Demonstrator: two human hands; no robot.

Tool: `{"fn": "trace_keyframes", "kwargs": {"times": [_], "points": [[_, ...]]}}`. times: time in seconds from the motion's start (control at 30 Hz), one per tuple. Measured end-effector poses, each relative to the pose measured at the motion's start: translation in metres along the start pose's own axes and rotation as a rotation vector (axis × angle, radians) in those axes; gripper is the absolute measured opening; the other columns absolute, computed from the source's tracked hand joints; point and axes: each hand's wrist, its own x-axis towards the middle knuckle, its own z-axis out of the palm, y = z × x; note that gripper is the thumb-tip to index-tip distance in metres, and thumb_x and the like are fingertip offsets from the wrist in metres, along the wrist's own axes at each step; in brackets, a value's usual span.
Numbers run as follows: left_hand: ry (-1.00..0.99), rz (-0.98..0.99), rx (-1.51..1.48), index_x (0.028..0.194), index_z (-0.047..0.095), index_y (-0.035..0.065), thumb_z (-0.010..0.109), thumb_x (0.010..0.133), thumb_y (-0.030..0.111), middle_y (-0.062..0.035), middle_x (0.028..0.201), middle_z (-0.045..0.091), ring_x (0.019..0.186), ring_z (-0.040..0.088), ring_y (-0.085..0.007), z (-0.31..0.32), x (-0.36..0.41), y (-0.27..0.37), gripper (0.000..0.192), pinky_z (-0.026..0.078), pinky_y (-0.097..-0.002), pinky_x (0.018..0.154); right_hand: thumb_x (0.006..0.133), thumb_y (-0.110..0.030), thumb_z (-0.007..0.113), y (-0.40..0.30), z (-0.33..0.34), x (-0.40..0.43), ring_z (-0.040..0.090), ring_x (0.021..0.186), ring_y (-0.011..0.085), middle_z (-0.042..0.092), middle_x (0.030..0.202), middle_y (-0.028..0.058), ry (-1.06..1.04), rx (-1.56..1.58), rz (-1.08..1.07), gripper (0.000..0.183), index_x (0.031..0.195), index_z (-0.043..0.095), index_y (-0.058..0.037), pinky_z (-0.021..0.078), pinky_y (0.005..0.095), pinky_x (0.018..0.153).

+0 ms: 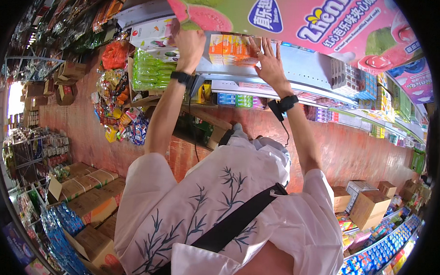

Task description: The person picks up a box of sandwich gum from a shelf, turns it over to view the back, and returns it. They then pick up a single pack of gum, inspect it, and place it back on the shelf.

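Note:
My right hand (269, 63) is spread over the right end of a row of small orange boxes (226, 50) on a white metal shelf (302, 67). Its fingers are apart, and the fingertips reach up under a large pink and green candy sign (224, 10). My left hand (190, 51) is curled at the left of the same boxes, beside a white printed carton (151, 33). What lies within its fingers is hidden from me. Below that hand are green plastic-wrapped packs (151, 71). A black strap with a small dark device sits on each wrist.
Under this shelf runs a lower one with small blue and green boxes (236, 100). An open cardboard carton (205, 129) lies on the red floor by my feet. Loose bagged snacks (122, 112) are piled at left. Cardboard boxes (370, 208) stand behind me at right.

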Motion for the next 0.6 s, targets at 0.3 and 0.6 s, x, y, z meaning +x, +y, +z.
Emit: {"fn": "trace_keyframes", "kwargs": {"times": [0.3, 0.6], "points": [[0.043, -0.611, -1.103, 0.101, 0.061, -0.0020, 0.065, 0.094, 0.017, -0.0033, 0.091, 0.066, 0.078, 0.058, -0.0083, -0.124, -0.110, 0.070, 0.021, 0.048, -0.0229, 0.072, 0.088, -0.023, 0.066, -0.044, -0.043, -0.059, 0.047, 0.132, 0.0312, 0.041, 0.147, 0.0187, -0.095, 1.066, 0.219, 0.075, 0.150, 0.028, -0.0055, 0.0385, 0.0406, 0.109], [-0.492, -0.859, -1.444, 0.137, 0.045, 0.0013, 0.034, 0.106, 0.040, -0.0122, 0.132, 0.052, 0.115, 0.058, -0.0215, -0.111, -0.146, 0.133, 0.051, 0.053, -0.0376, 0.091, 0.099, -0.038, 0.045, -0.052, -0.099, -0.145, 0.065, 0.062, 0.0259, 0.060, 0.108, 0.0184, 0.025, 1.737, 0.456, 0.072, 0.154, 0.008, -0.0118, 0.0554, 0.0327, 0.049]]}}
